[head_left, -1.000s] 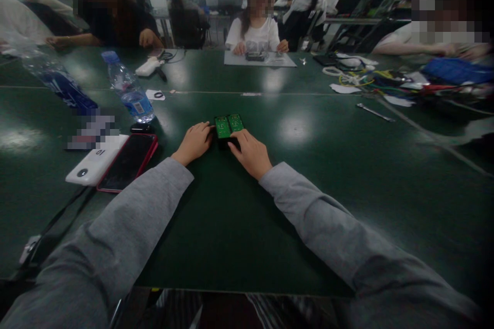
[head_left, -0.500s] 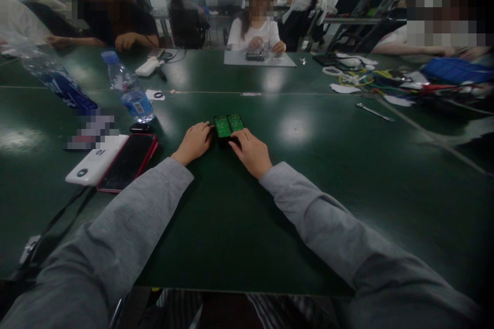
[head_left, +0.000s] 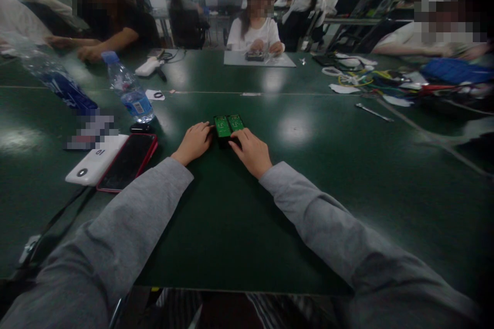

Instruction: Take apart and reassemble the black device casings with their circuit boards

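Here we are, middle of the frame: two rectangular green circuit boards [head_left: 222, 127] lie side by side atop a low black block [head_left: 223, 142] on the dark green surface [head_left: 239, 226]. Our right hand [head_left: 252, 151] grasps the block's lower right corner, thumb on the near face; our left hand [head_left: 194, 142] meets its left edge, grip or not, we cannot tell.

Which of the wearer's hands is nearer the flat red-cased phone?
Left. The left hand is right of the phone, beside the black, green-topped rectangular block; the right hand is farther right, at the block's near right corner.
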The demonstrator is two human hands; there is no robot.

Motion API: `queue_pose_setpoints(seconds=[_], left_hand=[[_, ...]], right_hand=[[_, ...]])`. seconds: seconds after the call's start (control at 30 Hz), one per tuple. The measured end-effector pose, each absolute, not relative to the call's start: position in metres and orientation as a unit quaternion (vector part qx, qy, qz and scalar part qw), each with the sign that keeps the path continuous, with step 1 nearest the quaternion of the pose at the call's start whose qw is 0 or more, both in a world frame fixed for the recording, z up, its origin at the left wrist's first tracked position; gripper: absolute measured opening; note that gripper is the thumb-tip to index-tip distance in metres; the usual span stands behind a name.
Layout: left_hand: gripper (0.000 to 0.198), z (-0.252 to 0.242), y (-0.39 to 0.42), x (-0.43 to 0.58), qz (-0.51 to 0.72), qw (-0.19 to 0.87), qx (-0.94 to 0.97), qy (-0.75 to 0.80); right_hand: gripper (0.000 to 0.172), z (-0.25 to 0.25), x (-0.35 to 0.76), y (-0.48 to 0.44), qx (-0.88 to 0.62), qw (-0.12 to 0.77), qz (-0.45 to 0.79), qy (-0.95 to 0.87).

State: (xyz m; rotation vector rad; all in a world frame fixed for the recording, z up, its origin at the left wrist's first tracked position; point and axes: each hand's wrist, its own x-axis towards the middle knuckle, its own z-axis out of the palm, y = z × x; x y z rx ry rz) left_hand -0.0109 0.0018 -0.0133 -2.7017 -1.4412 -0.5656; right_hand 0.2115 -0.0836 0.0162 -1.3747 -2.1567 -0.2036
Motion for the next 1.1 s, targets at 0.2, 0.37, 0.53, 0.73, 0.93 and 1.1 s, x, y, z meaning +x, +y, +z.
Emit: queue_pose_setpoints(seconds=[0.2,0.37,0.53,0.73,0.93,1.1], left_hand=[[0.038,-0.0145,0.0028,-0.0114,-0.182,0.021,-0.867,-0.463],[0.037,-0.0160,0.0041,-0.0119,-0.187,0.023,-0.867,-0.462],[0.038,-0.0154,0.0034,-0.0116,-0.187,0.021,-0.868,-0.460],[0.037,-0.0156,0.0026,-0.0119,-0.193,0.019,-0.866,-0.460],[0.038,-0.0150,0.0027,-0.0116,-0.190,0.027,-0.868,-0.458],[0.037,-0.0165,0.0047,-0.0117,-0.193,0.024,-0.867,-0.459]], right_hand=[[0.020,0.0182,0.2113,-0.0845,-0.516,0.279,-0.073,-0.806],[0.020,0.0186,0.2116,-0.0850,-0.521,0.281,-0.076,-0.802],[0.021,0.0174,0.2117,-0.0843,-0.521,0.281,-0.079,-0.802],[0.024,0.0195,0.2105,-0.0856,-0.524,0.279,-0.071,-0.802],[0.023,0.0216,0.2095,-0.0871,-0.522,0.284,-0.068,-0.801],[0.024,0.0197,0.2090,-0.0859,-0.523,0.285,-0.065,-0.801]])
